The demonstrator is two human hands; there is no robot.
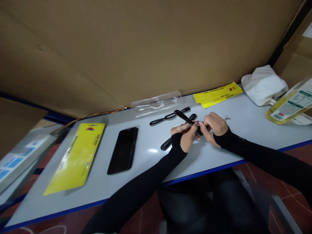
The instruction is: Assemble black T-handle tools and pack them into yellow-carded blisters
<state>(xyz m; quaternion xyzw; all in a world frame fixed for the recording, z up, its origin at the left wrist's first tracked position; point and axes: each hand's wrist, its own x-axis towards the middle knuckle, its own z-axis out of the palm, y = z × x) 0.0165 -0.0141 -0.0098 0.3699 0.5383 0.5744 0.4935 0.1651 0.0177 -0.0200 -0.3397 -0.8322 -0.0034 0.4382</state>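
Observation:
Above the grey table, my left hand point(184, 134) is closed round a black spokeshave point(182, 116), one handle of which sticks out to the upper left. My right hand point(213, 125) has its thumb and fingers pinched at the middle of the same tool, where small details are hidden by the fingers. Beneath my hands lies a second black spokeshave point(166, 144), partly covered. Just behind it rests another black spokeshave point(156, 121). A small silvery part, perhaps a wing screw point(227, 117), lies to the right of my right hand.
Clear plastic packaging point(158, 103) and yellow printed cards point(216, 95) lie along the cardboard wall. To the left are a black phone point(123, 150) and a larger yellow card point(78, 156). A white cloth bundle point(262, 85) and a bottle of yellow liquid point(290, 102) stand at right.

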